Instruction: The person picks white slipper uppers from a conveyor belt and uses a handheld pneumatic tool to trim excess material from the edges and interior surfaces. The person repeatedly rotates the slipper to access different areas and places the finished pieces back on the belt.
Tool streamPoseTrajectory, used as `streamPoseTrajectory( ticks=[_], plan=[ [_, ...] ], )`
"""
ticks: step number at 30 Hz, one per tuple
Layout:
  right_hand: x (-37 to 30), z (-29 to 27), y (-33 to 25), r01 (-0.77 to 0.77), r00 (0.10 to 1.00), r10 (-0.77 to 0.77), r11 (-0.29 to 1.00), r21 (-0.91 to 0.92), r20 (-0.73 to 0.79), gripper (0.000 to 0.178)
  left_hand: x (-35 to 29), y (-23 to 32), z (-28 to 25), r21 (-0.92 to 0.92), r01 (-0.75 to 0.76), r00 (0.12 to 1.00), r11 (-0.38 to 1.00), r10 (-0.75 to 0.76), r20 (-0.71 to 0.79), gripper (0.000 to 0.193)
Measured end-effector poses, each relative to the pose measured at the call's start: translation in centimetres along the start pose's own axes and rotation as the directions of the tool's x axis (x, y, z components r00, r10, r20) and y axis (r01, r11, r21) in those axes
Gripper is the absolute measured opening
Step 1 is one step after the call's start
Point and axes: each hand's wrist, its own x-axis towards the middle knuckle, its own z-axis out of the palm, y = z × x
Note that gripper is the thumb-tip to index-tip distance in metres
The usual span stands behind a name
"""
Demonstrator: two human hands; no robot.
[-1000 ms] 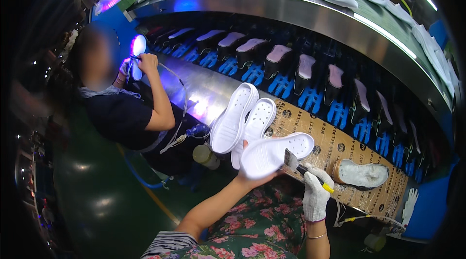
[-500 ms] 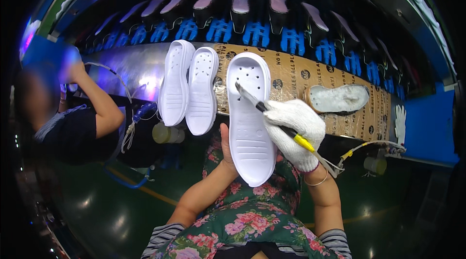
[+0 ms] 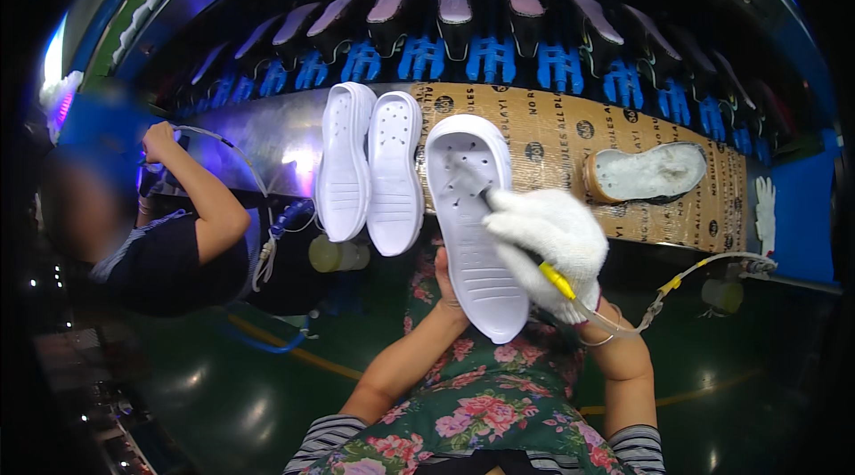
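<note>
My left hand (image 3: pixel 451 284) is bare and closed round the side of a white shoe sole (image 3: pixel 485 275), inner face up and heel away from me. Small holes dot its heel, and ridges cross its forefoot. In a white knit glove, my right hand (image 3: pixel 557 235) grips a brush (image 3: pixel 484 194) with a thin tube running from its yellow fitting (image 3: pixel 556 280). The bristles are blurred over the heel hollow; whether they touch cannot be told. Two more white soles, one on the left (image 3: pixel 346 163) and another beside it (image 3: pixel 394 174), lie just left of the held one.
Printed brown cardboard (image 3: pixel 557 141) covers part of the metal bench (image 3: pixel 285 132). On it sits a tan-rimmed sole with a whitish inside (image 3: pixel 648 172). Behind runs a row of shoe lasts (image 3: pixel 454 8) on blue clamps (image 3: pixel 490 61). A white glove (image 3: pixel 765 212) hangs right; a co-worker (image 3: pixel 169 239) works left.
The whole view has shifted, so the bench things appear farther right. The brush, sharp before, is now smeared by motion over the heel. Both hands keep their hold.
</note>
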Motion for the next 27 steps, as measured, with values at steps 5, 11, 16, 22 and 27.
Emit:
streamPoseTrajectory(
  ticks=[5, 11, 16, 22, 27],
  plan=[
    [-1.3, 2.5, -0.3, 0.044, 0.999, -0.044, 0.999, 0.007, -0.009, 0.036, 1.2, -1.0, -1.5, -0.010, 0.001, 0.998, 1.000, -0.001, -0.062, 0.104],
    [-1.9, 1.8, 0.6, -0.034, 0.994, 0.040, 0.998, 0.059, -0.106, 0.030, 3.6, 0.5, 0.9, -0.411, -0.087, 0.967, 0.907, 0.176, 0.185, 0.106],
    [-2.4, 3.0, -0.5, 0.049, 0.997, -0.057, 0.988, 0.150, 0.050, 0.033, 5.2, 1.5, 1.9, -0.229, -0.099, 0.975, 0.968, 0.141, 0.174, 0.117],
    [-2.8, 2.4, 0.7, 0.093, 0.995, -0.094, 0.995, -0.027, -0.034, 0.023, 6.4, 2.7, 3.5, -0.196, -0.084, 0.964, 0.977, 0.130, 0.234, 0.110],
    [-3.1, 0.9, 0.5, 0.007, 0.989, -0.059, 0.936, 0.353, 0.138, 0.032, 7.2, 3.7, 3.4, -0.282, -0.010, 0.906, 0.959, 0.128, 0.403, 0.114]
  ],
)
